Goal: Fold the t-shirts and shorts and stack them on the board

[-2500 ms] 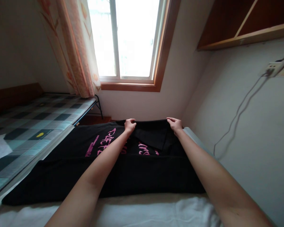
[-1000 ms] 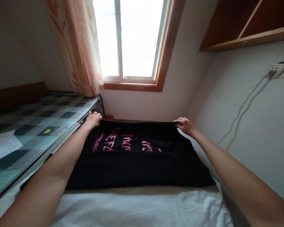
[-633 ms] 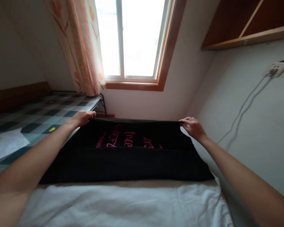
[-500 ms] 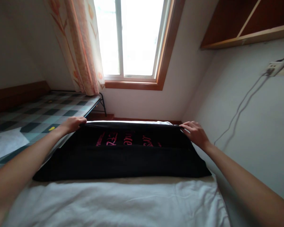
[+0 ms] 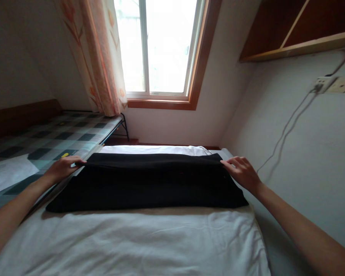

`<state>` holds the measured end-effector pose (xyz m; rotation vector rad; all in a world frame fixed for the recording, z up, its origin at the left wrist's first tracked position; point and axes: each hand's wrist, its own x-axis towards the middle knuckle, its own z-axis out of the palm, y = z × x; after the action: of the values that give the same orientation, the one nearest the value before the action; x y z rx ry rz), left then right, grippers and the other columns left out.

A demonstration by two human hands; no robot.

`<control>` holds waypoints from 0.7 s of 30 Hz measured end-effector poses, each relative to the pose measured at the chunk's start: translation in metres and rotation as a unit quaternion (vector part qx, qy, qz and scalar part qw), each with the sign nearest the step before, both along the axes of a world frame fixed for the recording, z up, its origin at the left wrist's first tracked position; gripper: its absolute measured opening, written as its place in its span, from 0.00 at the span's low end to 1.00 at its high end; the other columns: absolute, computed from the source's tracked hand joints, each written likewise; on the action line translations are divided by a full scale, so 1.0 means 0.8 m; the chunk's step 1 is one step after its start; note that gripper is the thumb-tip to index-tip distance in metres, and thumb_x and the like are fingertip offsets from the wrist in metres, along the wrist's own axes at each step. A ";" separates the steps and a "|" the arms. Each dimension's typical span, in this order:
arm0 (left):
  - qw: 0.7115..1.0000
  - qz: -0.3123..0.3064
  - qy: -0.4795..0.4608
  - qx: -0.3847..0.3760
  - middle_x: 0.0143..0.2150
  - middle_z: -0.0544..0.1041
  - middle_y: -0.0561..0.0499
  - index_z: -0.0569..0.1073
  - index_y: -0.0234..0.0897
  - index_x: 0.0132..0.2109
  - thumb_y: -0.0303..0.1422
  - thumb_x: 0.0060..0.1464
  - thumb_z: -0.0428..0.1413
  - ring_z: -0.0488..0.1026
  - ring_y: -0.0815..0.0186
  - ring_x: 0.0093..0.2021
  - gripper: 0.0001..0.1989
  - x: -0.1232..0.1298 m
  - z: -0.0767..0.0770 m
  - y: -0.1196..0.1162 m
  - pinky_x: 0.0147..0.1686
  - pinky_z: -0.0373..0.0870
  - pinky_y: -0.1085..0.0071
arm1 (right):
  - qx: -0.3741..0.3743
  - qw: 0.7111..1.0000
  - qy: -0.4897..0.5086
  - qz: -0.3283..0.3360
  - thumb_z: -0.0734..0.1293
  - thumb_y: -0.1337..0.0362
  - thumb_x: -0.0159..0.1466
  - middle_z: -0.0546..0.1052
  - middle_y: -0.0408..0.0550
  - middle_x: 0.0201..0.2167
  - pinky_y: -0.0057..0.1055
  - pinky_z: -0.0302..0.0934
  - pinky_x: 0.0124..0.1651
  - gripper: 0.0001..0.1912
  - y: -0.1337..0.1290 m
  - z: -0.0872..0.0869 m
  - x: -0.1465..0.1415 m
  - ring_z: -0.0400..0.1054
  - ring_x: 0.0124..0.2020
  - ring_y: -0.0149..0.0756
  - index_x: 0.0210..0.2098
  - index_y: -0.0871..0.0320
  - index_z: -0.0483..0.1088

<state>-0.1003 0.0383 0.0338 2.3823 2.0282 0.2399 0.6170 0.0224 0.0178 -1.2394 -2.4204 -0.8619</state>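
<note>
A black T-shirt [image 5: 149, 188] lies folded across a white-sheeted bed [image 5: 138, 245]. My left hand [image 5: 63, 168] pinches the left end of its raised fold, with thumb and fingertips together. At the right end of the same fold, my right hand [image 5: 241, 170] grips the cloth between thumb and fingers. The fold stretches between both hands, a little below the shirt's far edge. Its pink lettering is almost wholly covered, with only faint specks showing near the middle right.
A second bed with a checked mattress [image 5: 83, 128] stands at left, a paper sheet [image 5: 11, 172] on it. The window [image 5: 169, 50] and floral curtain [image 5: 100, 65] are ahead. At right are a wall shelf [image 5: 299, 46], a socket [image 5: 322, 82] and a hanging cable [image 5: 278, 140].
Both hands have brought the far fold of the T-shirt nearer to me, covering the pink lettering. My left hand has also moved outward to the left. The view has shifted slightly.
</note>
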 end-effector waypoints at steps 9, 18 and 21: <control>0.996 0.065 0.061 -0.014 0.51 0.79 0.54 0.78 0.46 0.45 0.33 0.54 0.50 0.75 0.64 0.49 0.15 0.006 -0.018 -0.024 0.45 0.66 0.74 | -0.039 0.999 0.002 0.014 0.60 0.70 0.65 0.76 0.51 0.32 0.36 0.59 0.41 0.15 -0.008 -0.014 0.005 0.68 0.35 0.41 0.43 0.54 0.77; 0.993 0.050 0.106 0.008 0.48 0.80 0.52 0.79 0.46 0.42 0.30 0.50 0.54 0.75 0.60 0.49 0.14 0.007 0.000 -0.039 0.49 0.65 0.69 | -0.066 0.997 0.011 0.045 0.61 0.66 0.65 0.77 0.50 0.33 0.37 0.59 0.42 0.13 -0.014 0.000 0.004 0.68 0.36 0.41 0.40 0.53 0.78; 0.996 0.015 0.088 -0.016 0.46 0.81 0.52 0.79 0.44 0.38 0.27 0.45 0.54 0.75 0.60 0.48 0.14 0.015 -0.008 -0.042 0.51 0.64 0.67 | -0.072 0.996 -0.003 0.054 0.62 0.68 0.65 0.77 0.50 0.34 0.36 0.60 0.42 0.12 -0.016 -0.016 0.006 0.69 0.36 0.40 0.40 0.53 0.77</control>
<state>-0.0882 0.0044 0.0278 2.4332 2.1231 -0.0041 0.6220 0.0098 0.0051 -1.1433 -2.5669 -0.6731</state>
